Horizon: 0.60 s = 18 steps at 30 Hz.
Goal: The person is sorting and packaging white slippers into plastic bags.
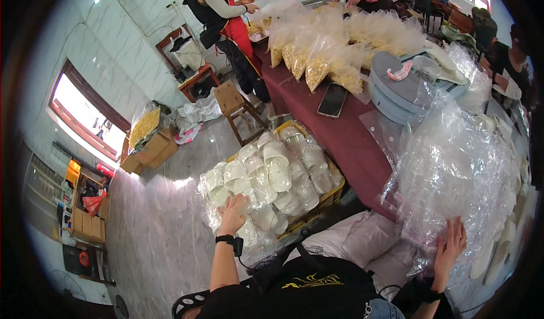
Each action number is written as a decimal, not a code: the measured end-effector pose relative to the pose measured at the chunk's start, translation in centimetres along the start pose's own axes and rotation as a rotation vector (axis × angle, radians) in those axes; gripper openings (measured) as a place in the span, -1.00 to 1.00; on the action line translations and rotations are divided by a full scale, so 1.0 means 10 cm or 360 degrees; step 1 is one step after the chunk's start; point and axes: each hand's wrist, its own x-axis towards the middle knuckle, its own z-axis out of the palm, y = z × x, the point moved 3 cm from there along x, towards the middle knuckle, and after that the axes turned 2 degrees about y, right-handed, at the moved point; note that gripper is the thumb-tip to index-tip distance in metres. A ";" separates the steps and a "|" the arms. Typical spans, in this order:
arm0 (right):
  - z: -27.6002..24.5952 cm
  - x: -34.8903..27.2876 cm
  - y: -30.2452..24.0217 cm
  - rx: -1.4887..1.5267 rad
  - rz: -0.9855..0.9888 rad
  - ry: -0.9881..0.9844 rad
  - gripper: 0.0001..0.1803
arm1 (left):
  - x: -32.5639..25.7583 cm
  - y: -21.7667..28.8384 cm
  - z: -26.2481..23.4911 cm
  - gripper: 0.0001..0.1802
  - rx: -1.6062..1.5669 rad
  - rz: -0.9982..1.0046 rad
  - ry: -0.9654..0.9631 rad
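To the left, my left hand rests with fingers spread on the near left side of a heap of white slippers in clear plastic bags. The heap fills a yellow crate beside my legs. On the right, my right hand lies with fingers stretched out on the near edge of a large pile of clear plastic bags. Loose white slippers lie along the far right, partly under the plastic. Neither hand is closed round anything.
A table with a dark red cloth carries a phone, filled bags of yellow pieces and grey round lids. A wooden stool stands beyond the crate. Several people work around the table. Cardboard boxes stand left.
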 end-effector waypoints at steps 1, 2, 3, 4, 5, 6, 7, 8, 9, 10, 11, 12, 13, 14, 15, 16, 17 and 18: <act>-0.03 0.00 0.00 -0.0006 0.0014 0.0013 -0.42 | 0.06 0.04 -0.04 -0.44 -0.0005 0.0020 0.0003; -0.07 -0.01 0.00 0.0022 0.0016 0.0013 -0.42 | 0.14 0.07 -0.10 -0.42 0.0080 0.0071 0.0100; -0.15 -0.05 0.00 0.0045 0.0023 0.0014 -0.42 | 0.20 0.08 -0.18 -0.38 0.0161 0.0129 0.0197; -0.20 -0.10 0.00 0.0014 0.0064 0.0046 -0.42 | 0.25 0.05 -0.24 -0.39 0.0135 0.0242 0.0426; -0.18 -0.11 -0.02 0.0038 0.0045 0.0028 -0.42 | 0.33 0.01 -0.28 -0.40 0.0089 0.0369 0.0665; -0.17 -0.14 0.01 0.0023 0.0066 0.0016 -0.43 | 0.41 0.14 -0.32 -0.33 0.0235 0.0223 0.0613; -0.14 -0.12 0.01 0.0063 0.0077 0.0028 -0.42 | 0.47 0.25 -0.39 -0.21 0.0274 0.0076 0.0525; -0.10 -0.08 -0.03 0.0123 0.0072 0.0040 -0.41 | 0.51 0.11 -0.43 -0.11 0.0062 -0.0002 0.0496; -0.07 -0.04 -0.09 0.0140 0.0019 0.0067 -0.41 | 0.52 -0.12 -0.43 -0.04 -0.0092 -0.0030 0.0467; -0.08 0.01 -0.14 0.0164 -0.0054 0.0076 -0.42 | 0.55 -0.26 -0.37 0.02 -0.0231 -0.0086 0.0427; -0.12 0.00 -0.18 0.0136 -0.0004 0.0088 -0.42 | 0.61 -0.20 -0.29 0.02 -0.0241 -0.0035 0.0401; -0.16 0.03 -0.20 0.0168 -0.0010 0.0103 -0.42 | 0.66 -0.16 -0.15 0.09 -0.0060 -0.0324 0.0232; -0.20 0.02 -0.21 0.0210 -0.0030 0.0107 -0.43 | 0.68 -0.15 -0.05 0.17 0.0136 -0.0627 0.0067; -0.21 -0.01 -0.20 0.0204 -0.0016 0.0099 -0.43 | 0.76 -0.12 0.04 0.17 0.0145 -0.0618 0.0054; -0.22 0.00 -0.18 0.0183 0.0002 0.0098 -0.42 | 0.81 -0.12 0.12 0.20 0.0120 -0.0579 0.0063; -0.20 0.00 -0.15 0.0165 0.0018 0.0088 -0.42 | 0.82 -0.12 0.17 0.22 0.0102 -0.0546 0.0068; -0.19 0.01 -0.13 0.0176 -0.0006 0.0064 -0.42 | 0.83 0.04 0.18 0.20 0.0114 -0.0564 0.0015; -0.21 0.01 -0.11 0.0124 0.0000 0.0102 -0.41 | 0.84 0.23 0.15 0.18 0.0129 -0.0589 -0.0030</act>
